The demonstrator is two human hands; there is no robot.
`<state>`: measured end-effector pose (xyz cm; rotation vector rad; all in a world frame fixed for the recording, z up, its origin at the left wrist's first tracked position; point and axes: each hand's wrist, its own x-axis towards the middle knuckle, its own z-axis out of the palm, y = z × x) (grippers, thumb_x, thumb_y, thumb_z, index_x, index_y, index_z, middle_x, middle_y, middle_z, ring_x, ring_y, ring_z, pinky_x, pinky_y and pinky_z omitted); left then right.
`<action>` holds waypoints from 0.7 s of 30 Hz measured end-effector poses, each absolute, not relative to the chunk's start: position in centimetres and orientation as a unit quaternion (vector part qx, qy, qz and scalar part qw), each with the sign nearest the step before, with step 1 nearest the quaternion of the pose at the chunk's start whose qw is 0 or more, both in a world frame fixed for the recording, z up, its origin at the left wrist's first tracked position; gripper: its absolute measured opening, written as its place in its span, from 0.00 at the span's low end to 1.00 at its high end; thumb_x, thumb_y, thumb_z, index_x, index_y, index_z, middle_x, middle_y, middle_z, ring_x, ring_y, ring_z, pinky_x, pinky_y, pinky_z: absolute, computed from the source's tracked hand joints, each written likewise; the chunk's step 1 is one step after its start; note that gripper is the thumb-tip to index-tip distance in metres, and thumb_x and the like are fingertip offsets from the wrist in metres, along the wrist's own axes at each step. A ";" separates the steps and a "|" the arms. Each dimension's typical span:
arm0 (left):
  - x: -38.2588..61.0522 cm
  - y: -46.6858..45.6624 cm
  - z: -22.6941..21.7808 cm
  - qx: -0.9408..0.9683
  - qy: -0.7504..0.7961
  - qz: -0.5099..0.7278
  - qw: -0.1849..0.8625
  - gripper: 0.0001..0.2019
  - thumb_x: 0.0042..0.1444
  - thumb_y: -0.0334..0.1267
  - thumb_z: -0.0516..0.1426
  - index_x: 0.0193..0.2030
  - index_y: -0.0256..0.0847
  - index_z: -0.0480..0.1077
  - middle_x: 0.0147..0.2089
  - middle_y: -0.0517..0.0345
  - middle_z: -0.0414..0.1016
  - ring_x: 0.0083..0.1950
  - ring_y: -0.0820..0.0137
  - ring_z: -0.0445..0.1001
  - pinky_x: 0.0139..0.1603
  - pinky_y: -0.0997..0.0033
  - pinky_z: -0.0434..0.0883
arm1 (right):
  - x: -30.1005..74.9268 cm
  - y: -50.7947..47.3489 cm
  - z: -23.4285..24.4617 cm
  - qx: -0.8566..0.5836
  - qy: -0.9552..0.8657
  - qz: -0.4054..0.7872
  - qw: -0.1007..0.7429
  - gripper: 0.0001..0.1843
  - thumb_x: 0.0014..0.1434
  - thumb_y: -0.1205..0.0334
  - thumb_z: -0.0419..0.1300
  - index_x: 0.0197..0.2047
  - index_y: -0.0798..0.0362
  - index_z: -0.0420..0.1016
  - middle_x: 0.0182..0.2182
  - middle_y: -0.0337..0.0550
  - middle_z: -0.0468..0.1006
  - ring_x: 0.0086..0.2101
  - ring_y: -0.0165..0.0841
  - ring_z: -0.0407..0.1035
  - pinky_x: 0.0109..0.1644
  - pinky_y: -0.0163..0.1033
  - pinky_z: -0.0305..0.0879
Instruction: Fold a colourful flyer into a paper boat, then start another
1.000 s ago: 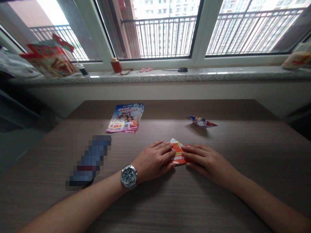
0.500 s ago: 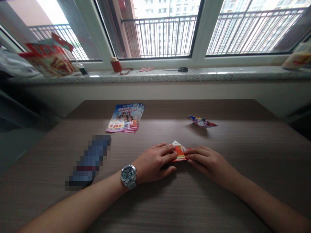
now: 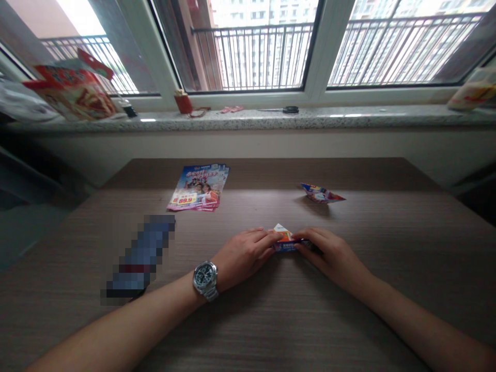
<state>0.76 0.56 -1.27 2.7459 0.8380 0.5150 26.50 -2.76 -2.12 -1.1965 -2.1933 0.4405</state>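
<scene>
Drawn closer together, the left hand [image 3: 243, 254] and right hand [image 3: 332, 252] pinch the folded paper [image 3: 284, 239], its print partly hidden.

A silver steel-bracelet wristwatch [image 3: 205, 276] (dark dial) circles the left wrist [image 3: 223, 276]; 2 forearms [image 3: 116, 323] show bare.

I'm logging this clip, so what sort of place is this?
Probably a room in a high-rise apartment: a wood-grain desk sits below a window with a granite sill, and outside are balcony railings and tower blocks.
</scene>
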 end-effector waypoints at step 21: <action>0.4 0.7 -0.6 0.950 0.253 0.169 0.067 0.17 0.69 0.30 0.52 0.62 0.44 0.66 0.63 0.53 0.71 0.62 0.64 0.73 0.65 0.59 0.71 | 26.6 -3.2 -2.0 -0.375 -0.903 0.065 0.197 0.25 0.69 0.61 0.57 0.68 0.42 0.65 0.60 0.47 0.74 0.58 0.44 0.68 0.60 0.55 0.69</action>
